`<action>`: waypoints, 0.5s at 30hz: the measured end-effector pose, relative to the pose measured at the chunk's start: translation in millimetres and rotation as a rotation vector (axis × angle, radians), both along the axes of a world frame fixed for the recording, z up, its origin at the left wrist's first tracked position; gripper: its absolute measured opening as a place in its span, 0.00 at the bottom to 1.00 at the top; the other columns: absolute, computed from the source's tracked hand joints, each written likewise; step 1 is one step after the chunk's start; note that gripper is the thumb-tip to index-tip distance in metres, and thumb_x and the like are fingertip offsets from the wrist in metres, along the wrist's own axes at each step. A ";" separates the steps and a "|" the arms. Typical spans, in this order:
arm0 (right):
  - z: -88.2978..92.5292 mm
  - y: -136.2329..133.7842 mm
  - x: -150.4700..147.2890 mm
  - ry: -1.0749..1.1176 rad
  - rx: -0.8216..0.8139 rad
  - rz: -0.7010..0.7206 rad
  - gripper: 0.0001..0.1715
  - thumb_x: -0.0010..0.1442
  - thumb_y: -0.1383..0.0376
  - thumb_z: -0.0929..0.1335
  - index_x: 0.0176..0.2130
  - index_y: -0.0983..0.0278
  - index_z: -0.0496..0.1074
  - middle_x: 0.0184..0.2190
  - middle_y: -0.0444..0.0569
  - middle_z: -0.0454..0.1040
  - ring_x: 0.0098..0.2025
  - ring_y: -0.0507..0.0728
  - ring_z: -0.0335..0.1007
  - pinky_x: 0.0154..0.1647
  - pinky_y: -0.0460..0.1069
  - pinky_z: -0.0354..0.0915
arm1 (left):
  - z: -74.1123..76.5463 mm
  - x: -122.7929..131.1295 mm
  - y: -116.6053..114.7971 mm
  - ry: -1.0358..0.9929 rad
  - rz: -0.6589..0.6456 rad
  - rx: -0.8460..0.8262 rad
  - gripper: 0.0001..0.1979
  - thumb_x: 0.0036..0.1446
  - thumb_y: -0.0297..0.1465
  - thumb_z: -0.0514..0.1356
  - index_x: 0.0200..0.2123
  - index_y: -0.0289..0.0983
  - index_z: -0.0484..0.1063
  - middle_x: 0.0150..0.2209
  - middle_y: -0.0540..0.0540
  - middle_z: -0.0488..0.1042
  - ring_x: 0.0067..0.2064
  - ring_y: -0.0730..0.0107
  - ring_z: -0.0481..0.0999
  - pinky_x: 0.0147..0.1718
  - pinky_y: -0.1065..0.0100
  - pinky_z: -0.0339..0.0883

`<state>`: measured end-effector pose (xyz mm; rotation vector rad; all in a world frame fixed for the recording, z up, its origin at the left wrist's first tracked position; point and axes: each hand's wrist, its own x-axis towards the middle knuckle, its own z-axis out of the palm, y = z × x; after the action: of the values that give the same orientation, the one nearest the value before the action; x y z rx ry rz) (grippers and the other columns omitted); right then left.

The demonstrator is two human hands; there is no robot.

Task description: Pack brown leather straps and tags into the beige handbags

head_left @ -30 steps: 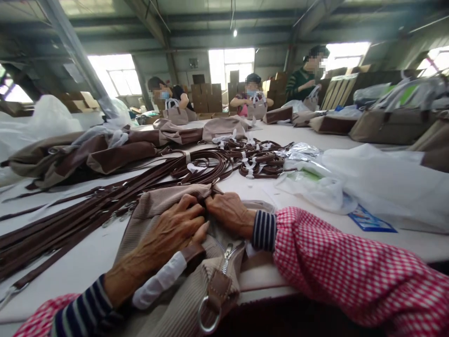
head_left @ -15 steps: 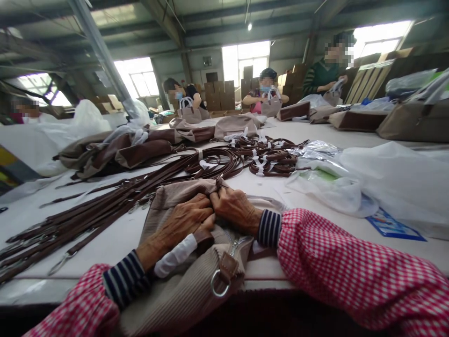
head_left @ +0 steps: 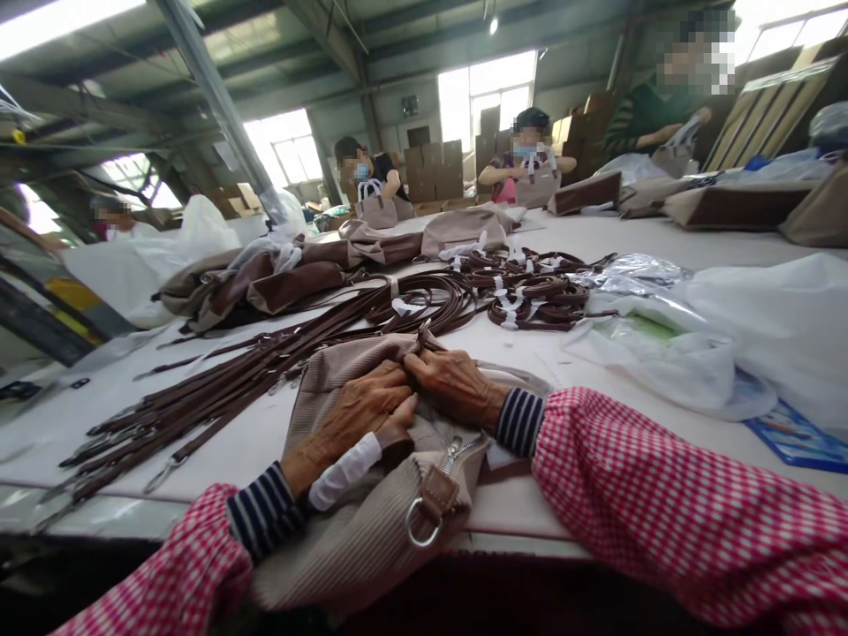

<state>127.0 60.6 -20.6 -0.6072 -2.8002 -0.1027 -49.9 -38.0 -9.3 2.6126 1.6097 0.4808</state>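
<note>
A beige ribbed handbag [head_left: 358,539] lies on its side at the table's front edge, partly hanging over it. Its metal zipper [head_left: 457,449] shows at the near end, beside a brown leather tab with a metal D-ring [head_left: 424,523]. My left hand [head_left: 364,406] is closed on the bag's upper edge, its palm over a brown handle wrapped in white material [head_left: 344,470]. Against it, my right hand [head_left: 454,380] is closed, gripping the bag near its far end. The fingertips of both hands are hidden in the bag's folds.
Long brown straps with metal clips [head_left: 265,389] lie to the left, and coiled straps [head_left: 536,296] lie beyond the bag. More bags [head_left: 284,274] are piled behind. White plastic wrapping [head_left: 768,327] and a blue packet [head_left: 798,437] lie at right. Several co-workers [head_left: 530,168] stand across the table.
The whole view has shifted and tilted, so the scene sits a little further right. Both hands keep their hold on the bag in nearly the same pose.
</note>
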 end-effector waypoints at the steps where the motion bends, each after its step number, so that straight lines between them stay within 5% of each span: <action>1: 0.6 -0.8 0.0 -0.005 -0.019 -0.013 0.15 0.74 0.69 0.58 0.55 0.66 0.68 0.46 0.58 0.78 0.44 0.62 0.77 0.40 0.52 0.70 | 0.6 0.3 -0.3 -0.005 0.005 -0.003 0.16 0.72 0.33 0.50 0.32 0.38 0.71 0.45 0.43 0.78 0.53 0.59 0.74 0.55 0.59 0.69; 15: 8.4 -7.4 3.4 -0.006 -0.083 -0.074 0.17 0.67 0.69 0.63 0.56 0.66 0.67 0.46 0.57 0.80 0.46 0.62 0.79 0.41 0.51 0.69 | 4.3 0.9 -1.4 -0.007 -0.010 0.005 0.20 0.75 0.34 0.47 0.36 0.35 0.76 0.47 0.42 0.79 0.55 0.61 0.73 0.60 0.62 0.66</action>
<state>130.4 53.2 -12.2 -0.7311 -2.7994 -0.0030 -49.0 -39.4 -5.0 2.6189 1.5946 0.4932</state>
